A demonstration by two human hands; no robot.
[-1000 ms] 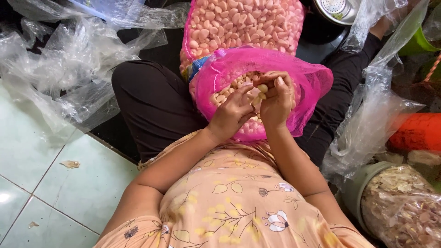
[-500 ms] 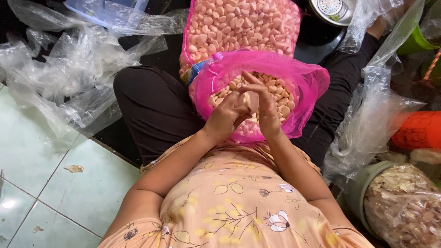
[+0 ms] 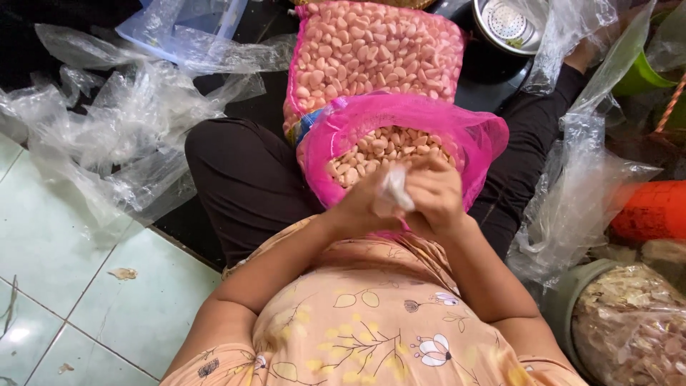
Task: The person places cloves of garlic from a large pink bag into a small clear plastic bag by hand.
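My left hand [image 3: 364,207] and right hand [image 3: 436,196] pinch a small white piece [image 3: 395,187] over the open pink bag [image 3: 457,129] full of peeled garlic [image 3: 382,150].

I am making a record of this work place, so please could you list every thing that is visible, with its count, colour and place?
open mesh bag: one, pink, on the person's lap, holding pale peeled cloves
full mesh bag: one, pink, beyond the open bag, packed with cloves
small white piece: one, white, between the two hands; what it is cannot be told
clear plastic bags: several, transparent, crumpled on the floor at the left; more at the right
metal strainer bowl: one, silver, top right
orange container: one, orange, right edge
tub of dry peels: one, greenish with a brownish fill, bottom right
tile floor: pale green, lower left
left hand: over the open bag, fingers on the white piece
right hand: beside it, also on the white piece
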